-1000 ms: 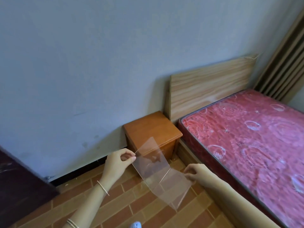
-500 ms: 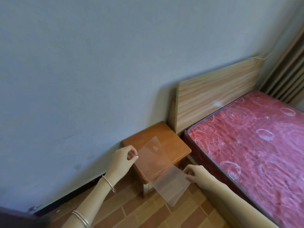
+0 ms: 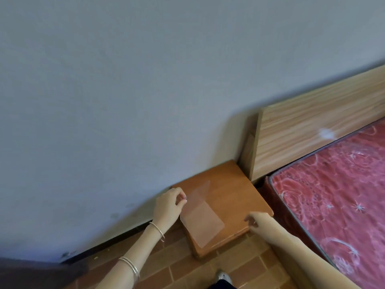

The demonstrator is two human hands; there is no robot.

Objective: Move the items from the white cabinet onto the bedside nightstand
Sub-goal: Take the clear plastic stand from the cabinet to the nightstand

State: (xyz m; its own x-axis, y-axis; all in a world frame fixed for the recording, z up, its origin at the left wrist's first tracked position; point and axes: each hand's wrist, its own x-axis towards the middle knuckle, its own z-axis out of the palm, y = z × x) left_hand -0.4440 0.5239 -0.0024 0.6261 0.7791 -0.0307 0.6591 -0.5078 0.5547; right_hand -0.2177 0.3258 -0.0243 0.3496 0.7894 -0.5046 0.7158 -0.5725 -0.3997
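Observation:
A clear folded acrylic sheet (image 3: 203, 220) rests low on the left half of the orange-brown wooden nightstand (image 3: 231, 190), and its lower corner hangs over the front edge. My left hand (image 3: 169, 205) pinches the sheet's upper left edge between thumb and fingertips. Just off the sheet, my right hand (image 3: 257, 223) hovers at the nightstand's front right corner, fingers apart and holding nothing. The white cabinet is out of view.
The nightstand stands against a grey wall, beside a light wooden headboard (image 3: 312, 126) and a red patterned mattress (image 3: 337, 195) on the right. Brown brick-pattern floor (image 3: 166, 272) lies in front. A dark piece of furniture (image 3: 31, 274) fills the lower left corner.
Both hands carried the clear sheet forward and down onto the nightstand. My right hand has let go of it and drawn to the right. The left hand keeps its pinch.

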